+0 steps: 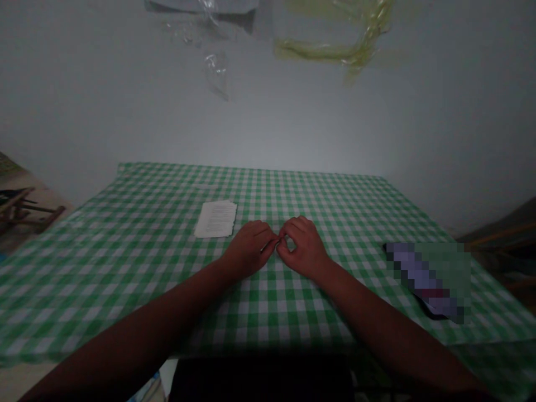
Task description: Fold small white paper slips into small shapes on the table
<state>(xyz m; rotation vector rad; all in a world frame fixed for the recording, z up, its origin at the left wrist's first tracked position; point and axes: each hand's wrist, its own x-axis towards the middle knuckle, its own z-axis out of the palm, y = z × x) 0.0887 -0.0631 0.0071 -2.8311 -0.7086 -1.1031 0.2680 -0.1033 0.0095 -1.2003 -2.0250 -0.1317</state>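
Over the middle of the checkered table, my left hand (pixel 252 247) and my right hand (pixel 302 245) meet at the fingertips. Both are closed in a pinch, thumb against fingers, the right one curled into a ring shape. Whatever lies between the fingertips, if anything, is too small and dark to make out. A stack of white printed paper sheets (pixel 216 219) lies just beyond my left hand and to its left, untouched. Its edges are slightly uneven.
A green and white checkered cloth (pixel 167 190) covers the table. At the right lies a dark-edged flat object (pixel 435 307), mostly blurred by pixelation. A pale wall (pixel 268 117) with taped plastic stands behind. Wooden furniture (pixel 29 209) shows at the left.
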